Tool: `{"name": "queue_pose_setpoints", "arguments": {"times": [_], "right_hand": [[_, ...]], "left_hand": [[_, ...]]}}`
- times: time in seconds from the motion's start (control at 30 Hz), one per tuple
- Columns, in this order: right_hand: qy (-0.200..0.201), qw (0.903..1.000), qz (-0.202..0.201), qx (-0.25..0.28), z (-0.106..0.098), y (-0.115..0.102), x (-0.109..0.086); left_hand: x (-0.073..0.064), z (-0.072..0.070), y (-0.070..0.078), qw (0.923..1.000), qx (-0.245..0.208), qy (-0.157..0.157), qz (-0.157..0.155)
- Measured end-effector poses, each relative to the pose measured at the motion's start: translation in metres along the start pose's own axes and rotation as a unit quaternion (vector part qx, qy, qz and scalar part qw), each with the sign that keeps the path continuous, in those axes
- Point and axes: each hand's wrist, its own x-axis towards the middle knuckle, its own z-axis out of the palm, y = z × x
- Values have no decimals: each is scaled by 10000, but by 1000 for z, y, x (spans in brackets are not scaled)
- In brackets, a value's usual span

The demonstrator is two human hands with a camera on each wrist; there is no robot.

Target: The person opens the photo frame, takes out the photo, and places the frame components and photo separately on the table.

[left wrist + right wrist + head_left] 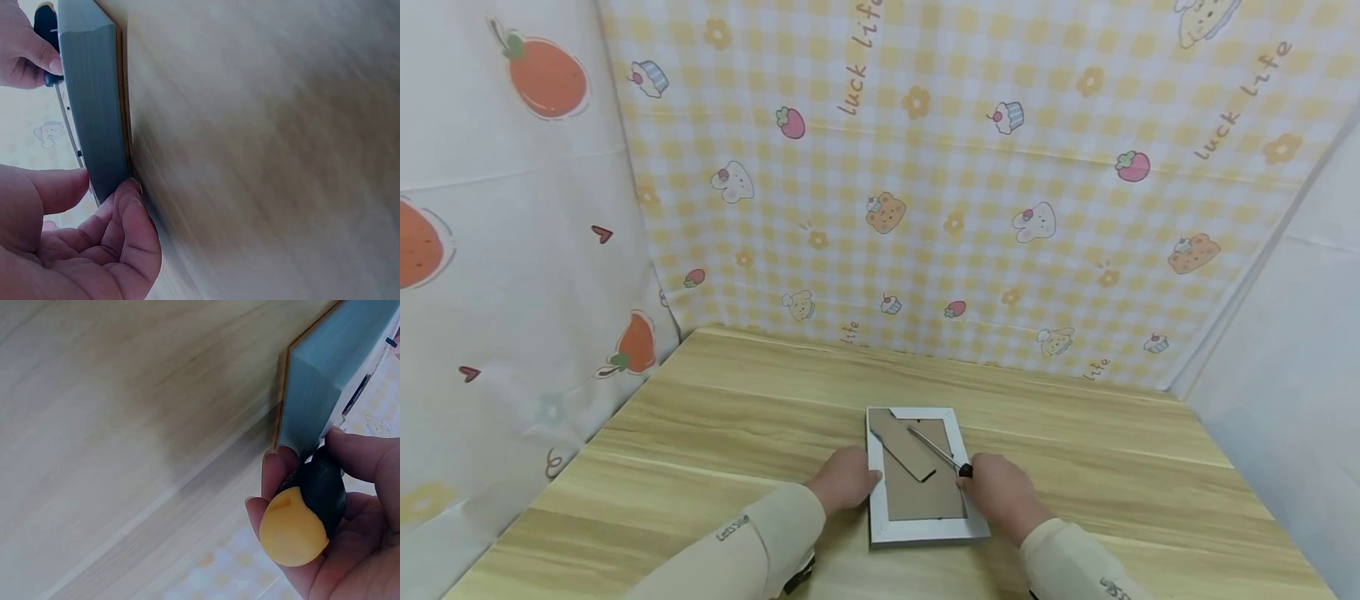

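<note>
A picture frame (917, 531) lies on the table with its back up, showing a white border and a brown backing board (917, 500). Slanting across the board is a brown stand leg (904, 446). My left hand (844, 477) pinches the frame's left side, thumb on top and fingertips at the lower edge. In my right hand (1002, 493) is a screwdriver (294, 528) with a black and yellow handle. Its metal shank reaches over the board, tip near the upper part of the stand leg. Right fingertips are right at the frame's right edge in the right wrist view.
The frame stands on a wood-grain table (715, 400). Behind it hangs a yellow checked cloth (955, 267) with printed cartoons. White cloths close off the left (535, 250) and right (1285, 333) sides.
</note>
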Motion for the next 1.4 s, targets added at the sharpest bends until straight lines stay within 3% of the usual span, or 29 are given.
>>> {"name": "queue_pose_setpoints", "arguments": {"times": [0.23, 0.47, 0.7, 0.9, 1.13, 1.4], "right_hand": [[213, 9994, -202, -164, -1, 8, 3], [321, 9992, -227, 112, -1, 16, 0], [671, 9975, -141, 162, -3, 24, -25], [792, 9965, -172, 187, 4, 29, -45], [795, 9961, -265, 268, 14, 22, -46], [818, 9963, -235, 82, 12, 14, -41]], "left_hand": [[0, 5, 0, 9995, 142, -27, 266], [5, 8, -10, 9991, 133, -16, 395], [19, -2, -25, 9982, -500, 287, 154], [25, -9, -23, 9978, -588, 286, -68], [29, -7, -22, 9974, -570, 331, -306], [29, -5, -21, 9977, -570, 299, -220]]}}
